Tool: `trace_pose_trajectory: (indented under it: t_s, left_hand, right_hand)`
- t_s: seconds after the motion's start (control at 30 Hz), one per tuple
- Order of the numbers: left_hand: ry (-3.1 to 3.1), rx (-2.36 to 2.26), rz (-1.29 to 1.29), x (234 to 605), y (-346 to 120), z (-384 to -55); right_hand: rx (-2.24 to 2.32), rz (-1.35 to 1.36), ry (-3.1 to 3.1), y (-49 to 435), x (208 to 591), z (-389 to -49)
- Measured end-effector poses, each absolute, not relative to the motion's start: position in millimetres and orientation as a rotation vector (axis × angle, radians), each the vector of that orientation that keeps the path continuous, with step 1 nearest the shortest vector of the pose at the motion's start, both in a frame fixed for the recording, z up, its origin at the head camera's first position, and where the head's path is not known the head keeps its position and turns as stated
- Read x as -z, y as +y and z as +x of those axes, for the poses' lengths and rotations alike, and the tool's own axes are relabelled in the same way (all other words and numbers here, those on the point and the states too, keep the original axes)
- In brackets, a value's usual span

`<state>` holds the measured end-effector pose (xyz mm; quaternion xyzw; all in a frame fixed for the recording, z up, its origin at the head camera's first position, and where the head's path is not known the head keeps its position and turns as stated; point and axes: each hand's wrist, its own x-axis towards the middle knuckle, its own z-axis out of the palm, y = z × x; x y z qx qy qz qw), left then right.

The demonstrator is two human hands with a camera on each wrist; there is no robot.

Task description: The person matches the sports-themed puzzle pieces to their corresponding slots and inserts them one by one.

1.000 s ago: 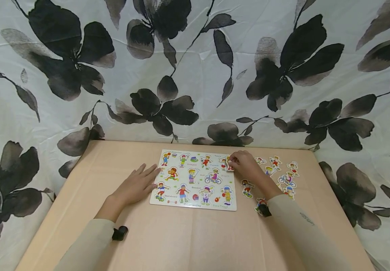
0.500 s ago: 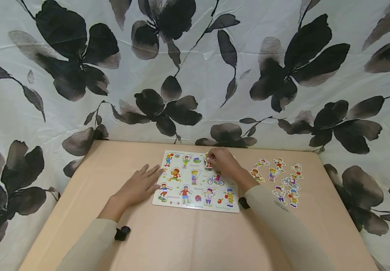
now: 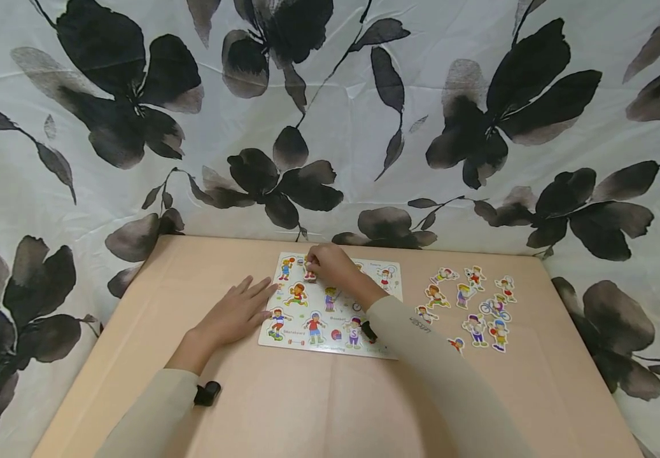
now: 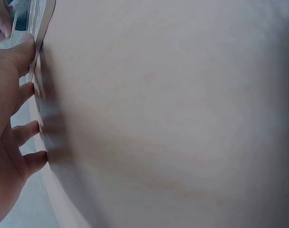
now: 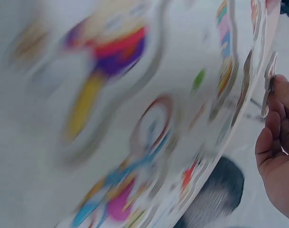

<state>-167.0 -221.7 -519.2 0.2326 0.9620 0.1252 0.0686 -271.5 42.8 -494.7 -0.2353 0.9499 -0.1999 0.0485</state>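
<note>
A white puzzle board (image 3: 330, 350) printed with colourful child figures lies on the table. My left hand (image 3: 232, 318) rests at its left edge, fingers spread; in the left wrist view, the thumb (image 4: 21, 54) touches the board's edge. Over the board's upper left part, my right hand (image 3: 334, 267) pinches a small cut-out puzzle piece (image 3: 310, 276). The right wrist view shows that piece (image 5: 270, 85) edge-on between thumb and fingers, held above the board. Its picture is mostly hidden. My right forearm covers the board's lower right corner.
Several loose figure pieces lie right of the board, among them a bicycle piece (image 3: 495, 309) and a purple-and-white figure piece (image 3: 475, 329). My right sleeve partly hides another piece (image 3: 456, 344). A flower-patterned cloth (image 3: 364, 127) hangs behind the table's back edge (image 3: 467, 254).
My right hand has carried the pinched piece leftward, from the board's upper right corner across to its upper left part. My left hand stays at the board's left edge.
</note>
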Motion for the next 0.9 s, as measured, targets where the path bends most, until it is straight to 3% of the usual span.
trace_pose_trajectory:
  t_s: [0.43,0.9]
  left_hand:
    - [2.905,-0.38,0.739,518.0,-222.1,-168.1]
    - [2.904,-0.39,0.73,515.5,-220.4,-167.2]
  right_hand:
    - [0.495,-0.752,2.921,-7.1,498.4,-281.2]
    - [0.455,-0.715,2.939,-19.0,508.3,-283.1]
